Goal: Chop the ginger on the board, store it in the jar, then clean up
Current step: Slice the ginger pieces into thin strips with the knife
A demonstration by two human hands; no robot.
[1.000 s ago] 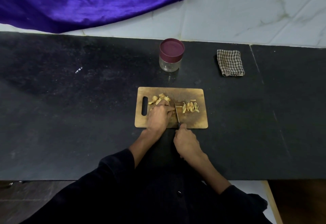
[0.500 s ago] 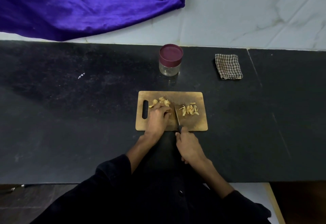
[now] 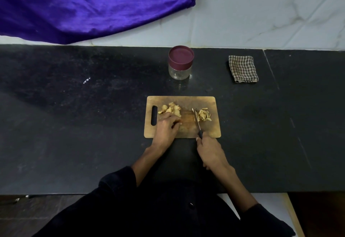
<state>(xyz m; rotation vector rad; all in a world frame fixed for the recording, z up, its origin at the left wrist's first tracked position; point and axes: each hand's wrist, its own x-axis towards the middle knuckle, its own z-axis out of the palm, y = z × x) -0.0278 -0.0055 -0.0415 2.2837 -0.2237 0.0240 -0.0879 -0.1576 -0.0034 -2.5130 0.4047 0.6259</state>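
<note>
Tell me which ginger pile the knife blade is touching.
The right-hand ginger pile, beside the knife blade. The left pile lies by the left hand.

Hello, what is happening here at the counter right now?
A person is chopping ginger on a wooden board. The right hand grips a knife, its blade beside a small pile of cut pieces. The left hand rests on the board at the uncut ginger. Behind the board a jar stands with its lid on, and a folded checked cloth lies to its right. Nothing is stored yet.
</note>
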